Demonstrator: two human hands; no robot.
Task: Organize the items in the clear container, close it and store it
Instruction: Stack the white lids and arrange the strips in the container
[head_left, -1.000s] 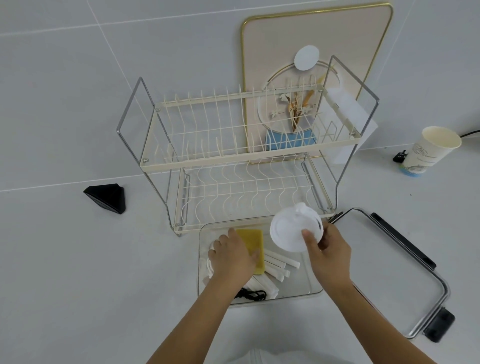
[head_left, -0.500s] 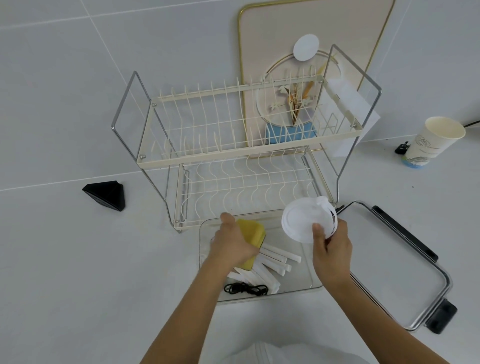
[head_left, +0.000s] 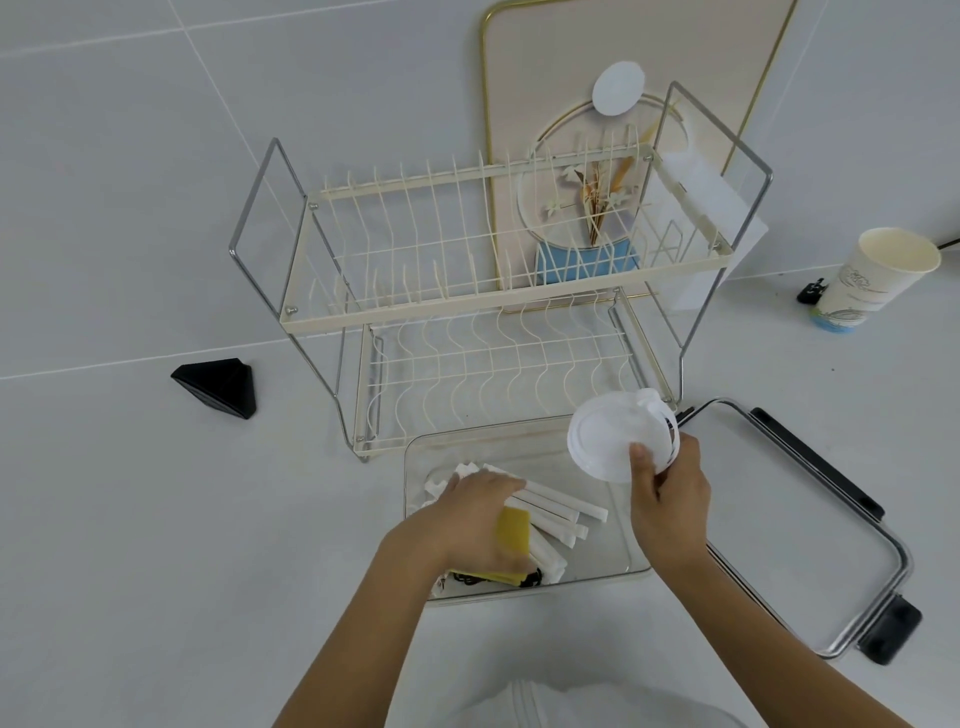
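Black wedge (head_left: 218, 387): left of frame, on the floor; well apart from the container
Left hand (head_left: 475, 525): lower centre, fingers closed over the yellow sponge (head_left: 514, 530), pressing it onto white wrapped sticks (head_left: 550, 514)
Clear container (head_left: 626, 551): lower centre, open, before the dish rack (head_left: 493, 291)
Right hand (head_left: 670, 499): pinching a white lid (head_left: 613, 441) above the container's right end
Container lid (head_left: 810, 530): lower right, flat, just beside the container

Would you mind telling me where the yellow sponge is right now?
In the head view, the yellow sponge lies under the left hand in the near left part of the clear container, beside the white wrapped sticks.
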